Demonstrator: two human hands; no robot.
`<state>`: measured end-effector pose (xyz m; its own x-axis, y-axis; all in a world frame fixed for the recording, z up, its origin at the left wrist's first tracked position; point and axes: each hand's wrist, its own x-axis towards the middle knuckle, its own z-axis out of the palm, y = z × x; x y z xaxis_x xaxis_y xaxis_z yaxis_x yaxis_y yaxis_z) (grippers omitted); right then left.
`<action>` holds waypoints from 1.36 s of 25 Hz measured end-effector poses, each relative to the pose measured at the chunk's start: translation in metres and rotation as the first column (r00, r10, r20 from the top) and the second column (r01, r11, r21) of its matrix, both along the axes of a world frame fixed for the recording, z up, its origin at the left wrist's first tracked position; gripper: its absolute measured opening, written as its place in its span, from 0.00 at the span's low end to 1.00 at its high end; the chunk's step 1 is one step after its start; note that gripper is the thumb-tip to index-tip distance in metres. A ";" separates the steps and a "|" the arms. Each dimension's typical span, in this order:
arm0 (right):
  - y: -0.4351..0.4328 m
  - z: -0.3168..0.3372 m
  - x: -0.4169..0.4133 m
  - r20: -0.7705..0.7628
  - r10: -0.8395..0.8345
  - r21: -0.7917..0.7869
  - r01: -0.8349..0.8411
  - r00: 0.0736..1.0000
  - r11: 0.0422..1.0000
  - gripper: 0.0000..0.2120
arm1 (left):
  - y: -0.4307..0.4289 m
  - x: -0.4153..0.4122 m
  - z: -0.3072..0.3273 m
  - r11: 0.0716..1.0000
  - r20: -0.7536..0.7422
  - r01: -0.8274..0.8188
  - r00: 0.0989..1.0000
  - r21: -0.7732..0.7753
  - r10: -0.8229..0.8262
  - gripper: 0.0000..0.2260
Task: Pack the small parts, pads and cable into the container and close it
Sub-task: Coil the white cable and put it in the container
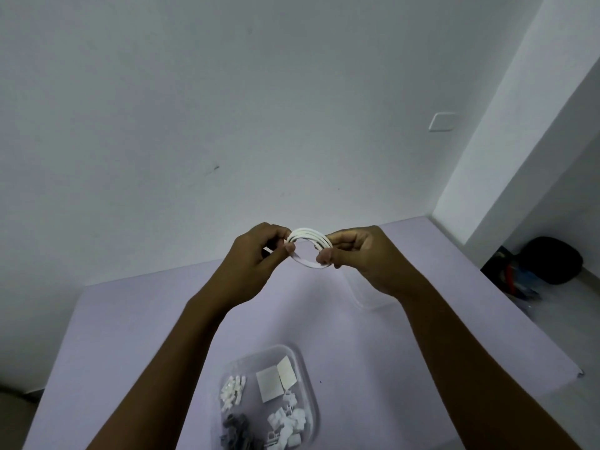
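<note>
Sitting at the near edge of the lilac table (pixel 130 319), the clear container (pixel 250 358) holds white and grey small parts (pixel 232 393) and two square pads (pixel 268 384). Farther out, raised above the table's middle, the left hand (pixel 251 264) and right hand (pixel 367 258) each pinch one side of the coiled white cable (pixel 310 234), fingers curled around its loops.

A lilac table (pixel 130 319) stands against a white wall (pixel 194 108) with a switch plate (pixel 442 121), a dark bag (pixel 548 259) beside.
</note>
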<state>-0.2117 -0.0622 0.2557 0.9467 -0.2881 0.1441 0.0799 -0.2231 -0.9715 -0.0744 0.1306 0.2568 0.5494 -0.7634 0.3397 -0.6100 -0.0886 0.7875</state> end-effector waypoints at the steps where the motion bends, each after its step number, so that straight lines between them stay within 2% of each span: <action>1: 0.003 -0.001 0.002 0.009 0.001 0.016 -0.001 1.000 1.000 0.05 | -0.001 0.000 -0.003 1.000 -0.040 -0.002 0.999 -0.016 0.002 0.05; 6: 0.009 -0.008 0.003 0.056 0.005 0.193 -0.016 0.998 0.981 0.07 | -0.009 -0.005 -0.003 0.995 -0.198 0.026 0.979 -0.101 -0.046 0.11; 11: 0.010 -0.012 0.006 0.061 0.031 0.235 -0.044 0.998 0.971 0.08 | -0.013 -0.007 -0.003 0.991 -0.381 -0.012 0.924 -0.135 -0.040 0.09; 17: 0.010 -0.021 0.011 0.069 0.010 0.280 -0.029 0.998 0.960 0.09 | -0.011 -0.008 -0.005 0.993 -0.457 0.001 0.888 -0.115 -0.054 0.08; 19: 0.007 -0.022 0.013 0.079 -0.049 0.270 0.026 0.996 0.962 0.08 | -0.008 -0.005 -0.007 0.995 -0.496 0.051 0.864 -0.082 -0.086 0.09; 21: 0.007 -0.025 0.016 0.072 -0.097 0.210 0.080 0.993 0.974 0.06 | -0.005 -0.001 -0.011 0.992 -0.586 0.097 0.800 -0.081 -0.126 0.09; 23: 0.012 -0.033 0.021 0.046 -0.116 0.163 0.108 0.992 0.981 0.06 | -0.003 0.003 -0.017 0.995 -0.660 0.078 0.745 -0.062 -0.099 0.09; 25: 0.016 -0.047 0.028 0.003 -0.113 0.146 0.111 0.994 0.983 0.07 | -0.005 0.007 -0.029 1.000 -0.616 0.024 0.788 0.017 -0.008 0.06; 27: 0.018 -0.067 0.034 -0.069 -0.124 0.174 0.134 0.990 0.976 0.07 | -0.008 0.010 -0.048 0.990 -0.453 -0.064 0.884 0.123 0.113 0.05; 28: 0.019 -0.082 0.037 -0.124 -0.131 0.210 0.155 0.984 0.965 0.07 | -0.007 0.011 -0.063 0.981 -0.394 -0.109 0.904 0.162 0.165 0.06; 30: 0.027 -0.118 0.041 -0.260 -0.130 0.248 0.197 0.957 0.949 0.07 | 0.001 0.011 -0.105 0.957 -0.366 -0.184 0.894 0.224 0.257 0.07; 34: 0.065 -0.213 0.039 -0.520 -0.087 0.088 0.154 0.850 0.984 0.06 | 0.038 -0.012 -0.211 0.864 -0.332 -0.293 0.834 0.410 0.440 0.09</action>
<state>-0.1726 0.0030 0.0428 0.8327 -0.3879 -0.3951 -0.4562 -0.0763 -0.8866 -0.0867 0.1686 0.0455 0.8407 -0.5006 -0.2066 -0.1151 -0.5379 0.8351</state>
